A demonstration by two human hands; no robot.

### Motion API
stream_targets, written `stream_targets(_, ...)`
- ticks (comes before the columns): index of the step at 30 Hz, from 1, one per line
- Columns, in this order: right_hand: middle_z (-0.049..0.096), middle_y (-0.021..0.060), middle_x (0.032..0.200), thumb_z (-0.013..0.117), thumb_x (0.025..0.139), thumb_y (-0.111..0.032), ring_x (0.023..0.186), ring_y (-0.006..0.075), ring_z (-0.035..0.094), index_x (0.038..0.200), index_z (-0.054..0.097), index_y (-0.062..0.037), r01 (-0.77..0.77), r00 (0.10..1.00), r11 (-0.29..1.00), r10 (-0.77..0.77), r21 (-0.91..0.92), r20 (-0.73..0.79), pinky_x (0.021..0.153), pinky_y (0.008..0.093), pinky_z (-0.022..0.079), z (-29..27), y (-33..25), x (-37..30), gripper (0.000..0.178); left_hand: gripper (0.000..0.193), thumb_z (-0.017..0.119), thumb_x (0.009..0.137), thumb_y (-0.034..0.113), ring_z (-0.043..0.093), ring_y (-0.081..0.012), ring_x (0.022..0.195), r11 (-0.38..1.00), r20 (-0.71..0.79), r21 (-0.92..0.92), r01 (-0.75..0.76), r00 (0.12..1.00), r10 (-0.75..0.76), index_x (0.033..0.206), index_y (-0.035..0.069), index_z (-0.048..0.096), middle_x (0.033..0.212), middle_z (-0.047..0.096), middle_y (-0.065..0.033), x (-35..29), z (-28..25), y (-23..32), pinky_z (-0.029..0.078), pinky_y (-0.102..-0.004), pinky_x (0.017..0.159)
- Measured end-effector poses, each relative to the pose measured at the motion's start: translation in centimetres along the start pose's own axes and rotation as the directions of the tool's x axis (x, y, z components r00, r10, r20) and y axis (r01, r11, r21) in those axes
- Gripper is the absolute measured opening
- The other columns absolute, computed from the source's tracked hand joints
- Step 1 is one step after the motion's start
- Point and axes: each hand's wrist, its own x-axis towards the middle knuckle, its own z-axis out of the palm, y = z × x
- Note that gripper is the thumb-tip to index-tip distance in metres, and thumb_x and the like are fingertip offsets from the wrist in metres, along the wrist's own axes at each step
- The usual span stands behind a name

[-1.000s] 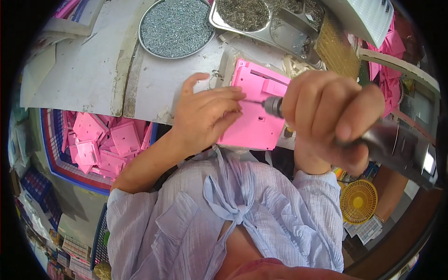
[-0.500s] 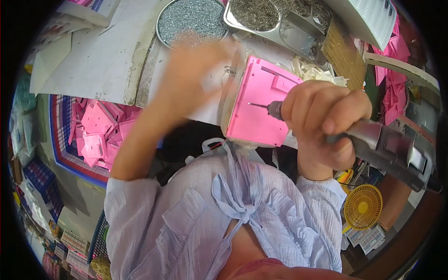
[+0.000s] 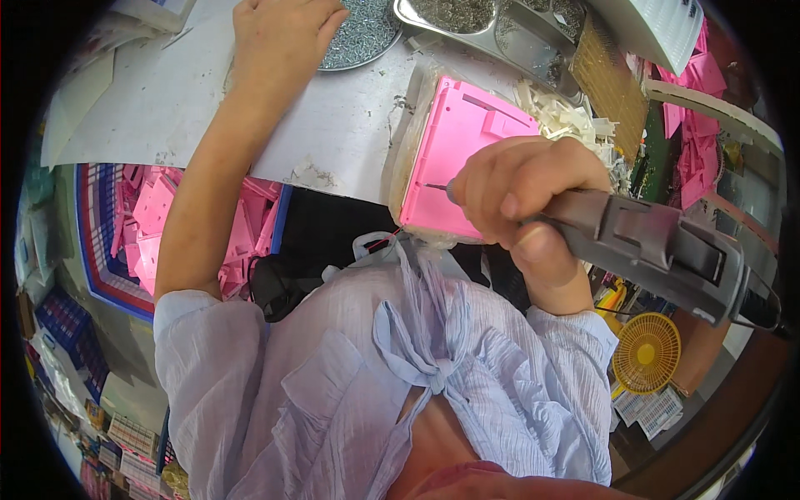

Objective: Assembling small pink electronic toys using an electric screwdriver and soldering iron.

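Observation:
My right hand [image 3: 533,196] is wrapped round a dark grey electric screwdriver [image 3: 650,237]. Its thin bit [image 3: 435,186] points left over a flat pink plastic panel [image 3: 446,158]; whether the tip touches cannot be told. The panel, with a raised block and a slot near its far side, rests in a clear-wrapped holder [image 3: 406,142] on the bench. Farther left, my left hand [image 3: 283,42] is at the left side of a round metal tray [image 3: 354,65] of small silvery screws. That hand's fingertips are hidden or cut off by the upper edge, so its grip is unclear.
A steel compartment tray [image 3: 479,42] of small metal parts stands at the back. White plastic pieces [image 3: 567,117] lie beyond the panel. Pink parts fill a blue-rimmed basket [image 3: 83,225] at left; more pink parts [image 3: 700,142] sit far right. A yellow basket [image 3: 647,353] is lower right.
My left hand has moved left and away from me, from beside the panel to the screw tray's left side. The screwdriver has shifted left, bringing its bit nearer the panel's left edge.

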Motion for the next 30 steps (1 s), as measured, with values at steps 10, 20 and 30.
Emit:
stream_targets(10, 0.054, 0.0060, 0.062, 0.069, 0.085, 0.003, 0.052, 0.0185, 0.053, 0.085, 0.053, -0.0034, 0.172, 0.981, 0.929, -0.133, -0.327, 0.139, 0.050, 0.0331, 0.044, 1.7, 2.7, 0.9, 0.018, 0.013, 0.077, 0.082, 0.020, 0.063, -0.0250, 0.096, 0.974, 0.153, -0.206, -0.097, 0.980, 0.130, 0.090, 0.012, 0.071, 0.096, 0.069, -0.0027, -2.6, -3.4, 2.4, 0.037, -0.0460, 0.089)
stream_targets(20, 0.058, 0.0072, 0.073, 0.076, 0.094, -0.020, 0.061, 0.0190, 0.056, 0.100, 0.057, -0.0027, 0.095, 0.990, 0.995, -0.096, 0.021, 0.102, 0.055, 0.0331, 0.045, 1.1, -1.2, 0.8, 0.026, 0.022, 0.081, 0.077, 0.012, 0.063, -0.0175, 0.085, 0.770, 0.097, -0.637, -0.042, 0.986, 0.134, 0.097, 0.014, 0.071, 0.095, 0.073, 0.0039, -9.4, -3.9, 9.6, 0.033, -0.0420, 0.087)
stream_targets(30, 0.058, 0.0080, 0.071, 0.077, 0.090, -0.012, 0.061, 0.0203, 0.057, 0.095, 0.057, 0.0000, 0.113, 0.993, 0.992, -0.115, 0.062, 0.024, 0.055, 0.0336, 0.046, 2.3, -0.2, -1.0, 0.023, 0.026, 0.077, 0.077, 0.012, 0.065, -0.0172, 0.102, 0.791, 0.173, -0.609, -0.065, 0.962, 0.212, 0.103, 0.012, 0.071, 0.103, 0.073, -0.0002, -9.6, -5.1, 10.3, 0.034, -0.0408, 0.093)
